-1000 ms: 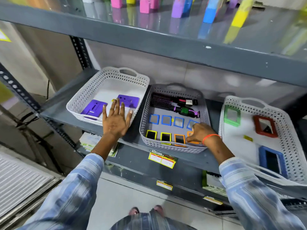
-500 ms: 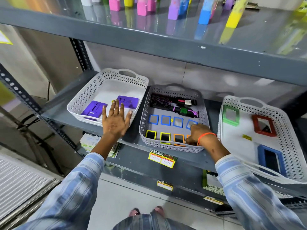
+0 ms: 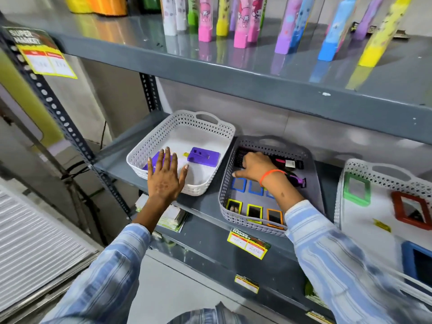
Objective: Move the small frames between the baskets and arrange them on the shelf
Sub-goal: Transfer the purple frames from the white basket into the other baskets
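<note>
A grey basket (image 3: 314, 169) in the middle of the shelf holds small frames: blue ones (image 3: 239, 184) in a row, two yellow ones (image 3: 254, 212) and an orange one (image 3: 274, 217) at the front. My right hand (image 3: 254, 166) reaches into the back left of this basket, fingers curled down over a black hairbrush (image 3: 240, 154); what is under the fingers is hidden. My left hand (image 3: 166, 176) lies flat with fingers spread on the front rim of the white basket (image 3: 180, 119) to the left, holding nothing.
Two purple holders (image 3: 203, 156) lie in the left white basket. A second white basket (image 3: 374, 166) at the right holds larger green (image 3: 356, 189), red (image 3: 410, 210) and blue (image 3: 418, 265) frames. Colourful bottles (image 3: 240, 31) stand on the upper shelf. A price tag (image 3: 249, 243) hangs from the shelf edge.
My right hand has moved from the front right of the grey basket to its back left by the hairbrush. The view has come closer and tilted up. My left hand stays put.
</note>
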Demonstrator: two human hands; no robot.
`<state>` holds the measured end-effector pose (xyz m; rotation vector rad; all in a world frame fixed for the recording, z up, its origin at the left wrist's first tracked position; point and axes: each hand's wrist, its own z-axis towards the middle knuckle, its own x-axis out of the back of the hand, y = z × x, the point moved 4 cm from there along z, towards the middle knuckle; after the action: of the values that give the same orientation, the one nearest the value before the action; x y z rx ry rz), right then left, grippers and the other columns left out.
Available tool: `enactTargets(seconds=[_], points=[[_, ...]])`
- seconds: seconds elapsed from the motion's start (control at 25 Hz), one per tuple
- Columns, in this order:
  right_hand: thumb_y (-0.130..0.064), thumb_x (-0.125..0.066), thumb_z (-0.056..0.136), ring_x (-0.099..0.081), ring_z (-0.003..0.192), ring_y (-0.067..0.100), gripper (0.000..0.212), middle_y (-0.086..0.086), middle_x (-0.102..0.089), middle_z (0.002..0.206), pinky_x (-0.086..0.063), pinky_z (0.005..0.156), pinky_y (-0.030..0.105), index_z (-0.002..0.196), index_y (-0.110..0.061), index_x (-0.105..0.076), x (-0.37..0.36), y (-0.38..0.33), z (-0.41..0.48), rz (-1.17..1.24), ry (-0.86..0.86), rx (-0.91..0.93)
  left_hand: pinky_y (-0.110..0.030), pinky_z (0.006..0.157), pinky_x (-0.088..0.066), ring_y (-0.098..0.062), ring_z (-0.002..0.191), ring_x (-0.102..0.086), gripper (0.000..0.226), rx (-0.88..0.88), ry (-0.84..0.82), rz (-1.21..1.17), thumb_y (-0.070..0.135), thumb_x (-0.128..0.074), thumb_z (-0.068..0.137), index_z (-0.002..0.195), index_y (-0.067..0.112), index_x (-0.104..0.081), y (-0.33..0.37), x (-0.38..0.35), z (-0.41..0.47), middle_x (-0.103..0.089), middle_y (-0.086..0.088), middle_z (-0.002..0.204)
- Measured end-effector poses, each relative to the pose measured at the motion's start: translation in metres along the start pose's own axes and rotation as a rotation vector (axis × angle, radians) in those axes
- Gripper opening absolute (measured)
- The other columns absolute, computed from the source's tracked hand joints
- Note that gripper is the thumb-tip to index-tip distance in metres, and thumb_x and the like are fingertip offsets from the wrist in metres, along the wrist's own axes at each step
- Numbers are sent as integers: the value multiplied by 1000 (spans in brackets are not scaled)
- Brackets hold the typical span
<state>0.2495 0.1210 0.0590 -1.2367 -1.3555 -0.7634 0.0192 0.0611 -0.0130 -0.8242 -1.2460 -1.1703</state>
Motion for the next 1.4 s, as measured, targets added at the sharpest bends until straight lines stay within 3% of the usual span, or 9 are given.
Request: enactTargets(seconds=[0.16,0.52,0.68,0.84,0.96,1.08,1.2,1.28,1.4], points=[[-36,-70,80,-61,110,37,48,25,-64,120,-50,89,36,111,0,-63,-2,-44,30,69,46,113,-43,121,-1,-24,148,-6,69,112,-32,-141,54,-18,95,148,10,-15,-29,1,8,-9,-10,160],[-23,-67,83,-55,118,36,39,20,-62,126,-46,96,35,116,-2,-62,-41,-112,89,22,36,278,-40,121,-2,-24,148,-5,72,203,-80,-281,56,-15,94,149,10,-10,-45,-5,11,-6,-9,160],[-24,-69,83,-43,129,37,59,21,-47,138,-39,108,39,134,-4,-46,-57,-100,114,-108,-33,237,-39,121,-1,-22,148,-4,72,208,-61,-272,57,-14,94,149,11,-10,-46,-6,11,-7,-9,160],[-31,-63,88,-48,129,36,64,23,-48,140,-41,106,40,136,3,-38,-60,-82,133,-153,-131,170,-38,121,1,-22,148,-5,71,213,-46,-271,57,-13,94,148,12,-11,-45,-6,12,-8,-9,160],[-37,-61,89,-51,126,36,62,24,-51,138,-43,103,40,134,2,-42,-59,-75,141,-144,-211,137,-38,121,1,-22,148,-6,71,213,-38,-274,57,-13,94,148,11,-11,-45,-6,11,-8,-9,160],[-33,-68,83,-45,126,39,59,24,-48,135,-41,104,41,129,-2,-49,-54,-78,144,-130,-50,170,-39,121,0,-21,148,-5,70,212,-37,-274,56,-14,94,148,11,-11,-44,-6,11,-9,-9,160],[-12,-55,91,-47,118,37,37,22,-50,125,-42,101,38,128,-9,-58,-59,-90,135,-32,149,386,-39,121,-1,-21,148,-6,69,217,-35,-270,54,-16,95,148,10,-13,-44,-4,11,-10,-9,160],[-10,-55,92,-46,118,36,40,19,-50,125,-40,103,37,132,-18,-57,-73,-94,127,-40,15,495,-39,121,-1,-21,148,-6,70,215,-38,-275,55,-15,95,149,10,-12,-43,-4,10,-10,-9,160],[-24,-68,83,-43,124,38,41,19,-49,130,-37,107,37,123,-18,-62,-83,-95,123,-145,-212,464,-39,121,-1,-21,148,-5,71,210,-46,-281,55,-14,95,149,10,-10,-43,-3,9,-8,-9,160]])
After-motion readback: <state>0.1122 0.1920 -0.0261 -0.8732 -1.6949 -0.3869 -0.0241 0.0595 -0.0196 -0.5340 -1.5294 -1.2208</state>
